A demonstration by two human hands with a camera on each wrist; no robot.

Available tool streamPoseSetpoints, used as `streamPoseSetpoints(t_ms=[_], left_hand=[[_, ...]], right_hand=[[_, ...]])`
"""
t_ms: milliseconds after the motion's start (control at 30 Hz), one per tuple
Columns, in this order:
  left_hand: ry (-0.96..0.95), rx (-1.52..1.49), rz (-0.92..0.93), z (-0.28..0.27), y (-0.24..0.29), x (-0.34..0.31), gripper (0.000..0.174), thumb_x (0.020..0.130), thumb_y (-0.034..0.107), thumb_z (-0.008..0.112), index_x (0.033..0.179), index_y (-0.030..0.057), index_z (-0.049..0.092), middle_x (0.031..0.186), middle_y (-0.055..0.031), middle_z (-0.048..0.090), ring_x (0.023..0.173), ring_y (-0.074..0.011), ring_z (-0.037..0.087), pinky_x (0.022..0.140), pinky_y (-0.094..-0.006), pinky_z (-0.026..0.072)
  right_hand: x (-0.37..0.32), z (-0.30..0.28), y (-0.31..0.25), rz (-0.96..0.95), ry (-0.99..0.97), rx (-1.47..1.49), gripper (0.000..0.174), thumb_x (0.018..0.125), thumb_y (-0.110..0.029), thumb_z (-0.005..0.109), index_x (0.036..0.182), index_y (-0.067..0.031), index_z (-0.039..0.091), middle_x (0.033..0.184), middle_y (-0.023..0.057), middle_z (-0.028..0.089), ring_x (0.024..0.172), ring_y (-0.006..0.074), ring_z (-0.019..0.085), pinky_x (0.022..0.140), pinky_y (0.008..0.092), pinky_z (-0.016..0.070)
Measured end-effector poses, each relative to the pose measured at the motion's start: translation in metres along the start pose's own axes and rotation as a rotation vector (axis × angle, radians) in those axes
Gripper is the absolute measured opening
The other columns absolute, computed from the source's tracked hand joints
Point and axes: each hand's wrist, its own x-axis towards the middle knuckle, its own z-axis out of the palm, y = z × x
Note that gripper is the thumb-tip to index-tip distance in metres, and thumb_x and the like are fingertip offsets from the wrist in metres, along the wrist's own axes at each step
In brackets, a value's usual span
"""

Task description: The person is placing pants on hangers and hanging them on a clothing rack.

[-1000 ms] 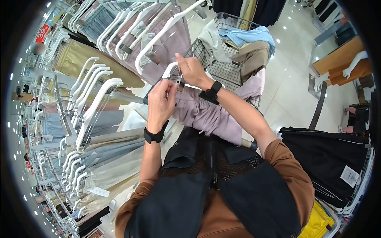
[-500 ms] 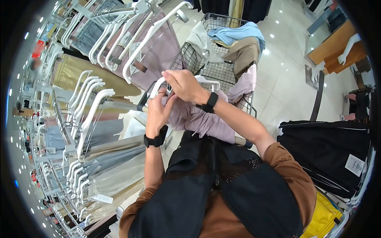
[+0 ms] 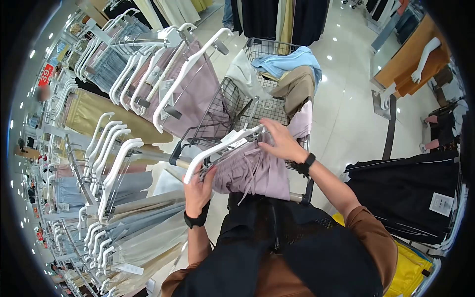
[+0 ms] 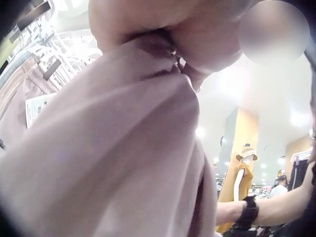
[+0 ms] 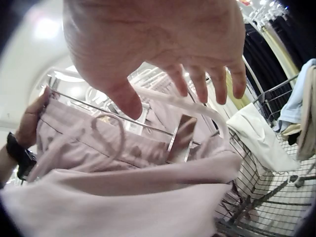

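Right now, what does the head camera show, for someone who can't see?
A person's left hand grips one end of a white plastic hanger clipped to a pale mauve fabric garment; the right hand, fingers spread, is at its other end, over a black wire cart.

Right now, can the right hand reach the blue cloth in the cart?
Probably, with a stretch. The right hand is open by the white hanger, and the blue cloth lies uncovered on top at the far end of the cart.
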Motion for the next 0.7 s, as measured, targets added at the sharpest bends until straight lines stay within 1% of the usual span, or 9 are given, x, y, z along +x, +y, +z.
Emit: streamPoseSetpoints(t_ms=[67,133,200,267,333,433,600,667,700], left_hand=[[0.117,-0.089,0.041,0.017,-0.014,0.005,0.016,0.087,0.005,0.067,0.099,-0.0051,0.063,0.088,-0.0141,0.066,0.077,-0.0209,0.062,0.072,-0.0303,0.0488],[0.123,-0.112,0.052,0.021,-0.012,0.017,0.016,0.087,0.004,0.066,0.098,-0.0068,0.061,0.079,-0.0118,0.065,0.069,-0.0185,0.061,0.065,-0.0281,0.0474],[0.138,-0.164,0.064,0.027,-0.021,0.028,0.022,0.086,0.010,0.070,0.097,-0.0066,0.061,0.077,-0.0162,0.063,0.067,-0.0295,0.059,0.064,-0.0345,0.0469],[0.185,-0.212,-0.027,0.032,-0.034,0.035,0.022,0.089,0.011,0.067,0.100,-0.0071,0.061,0.077,-0.0170,0.063,0.065,-0.0210,0.059,0.061,-0.0315,0.0457],[0.136,-0.212,-0.154,0.027,-0.042,0.040,0.031,0.092,0.016,0.065,0.107,-0.0099,0.059,0.083,-0.0181,0.066,0.072,-0.0105,0.056,0.063,-0.0280,0.0463],[0.162,-0.380,-0.201,0.031,-0.066,0.039,0.036,0.096,0.021,0.061,0.112,-0.0109,0.055,0.097,-0.0096,0.065,0.081,-0.0107,0.055,0.071,-0.0246,0.0460],[0.224,-0.515,-0.212,0.019,-0.066,0.031,0.027,0.096,0.019,0.061,0.109,-0.0054,0.058,0.091,-0.0038,0.063,0.082,-0.0078,0.054,0.073,-0.0228,0.0448],[0.302,-0.505,-0.223,0.008,-0.058,0.023,0.025,0.096,0.019,0.061,0.107,-0.0042,0.058,0.089,-0.0026,0.062,0.080,-0.0072,0.053,0.071,-0.0213,0.0433],[0.421,-0.545,-0.158,0.007,-0.054,0.021,0.028,0.094,0.021,0.065,0.103,-0.0044,0.059,0.084,-0.0015,0.061,0.074,-0.0063,0.052,0.065,-0.0205,0.0417]], right_hand=[[0.006,0.023,0.027,0.014,-0.197,0.059,0.042,0.086,-0.026,0.062,0.118,-0.0001,0.053,0.122,0.0199,0.055,0.115,0.0370,0.051,0.097,0.0431,0.0413],[0.021,0.038,0.046,0.127,-0.275,0.099,0.023,0.089,-0.023,0.058,0.099,-0.0022,0.056,0.096,0.0202,0.062,0.091,0.0398,0.059,0.077,0.0463,0.0464],[0.032,0.049,0.065,0.145,-0.349,0.160,0.021,0.090,-0.023,0.056,0.092,-0.0019,0.057,0.084,0.0204,0.061,0.082,0.0412,0.059,0.070,0.0477,0.0446],[0.041,0.049,0.072,0.106,-0.389,0.082,0.019,0.092,-0.021,0.053,0.094,-0.0024,0.055,0.081,0.0194,0.059,0.080,0.0400,0.057,0.069,0.0455,0.0432],[0.048,0.048,0.078,0.074,-0.349,0.123,0.022,0.091,-0.024,0.056,0.091,-0.0013,0.057,0.078,0.0196,0.059,0.076,0.0397,0.058,0.065,0.0450,0.0425],[0.058,0.021,0.055,0.202,-0.284,0.106,0.031,0.085,-0.031,0.065,0.078,-0.0008,0.059,0.064,0.0178,0.058,0.063,0.0376,0.057,0.057,0.0438,0.0410],[0.072,-0.029,0.014,0.243,-0.231,0.120,0.029,0.083,-0.030,0.066,0.078,-0.0017,0.065,0.064,0.0147,0.063,0.062,0.0319,0.062,0.058,0.0405,0.0444],[0.069,-0.051,-0.008,0.190,-0.165,0.042,0.027,0.082,-0.029,0.067,0.076,-0.0022,0.065,0.063,0.0146,0.062,0.062,0.0330,0.061,0.057,0.0409,0.0434],[0.065,-0.061,-0.016,0.136,-0.154,0.072,0.024,0.080,-0.020,0.069,0.075,0.0012,0.060,0.064,0.0151,0.056,0.058,0.0299,0.053,0.055,0.0375,0.0398]])
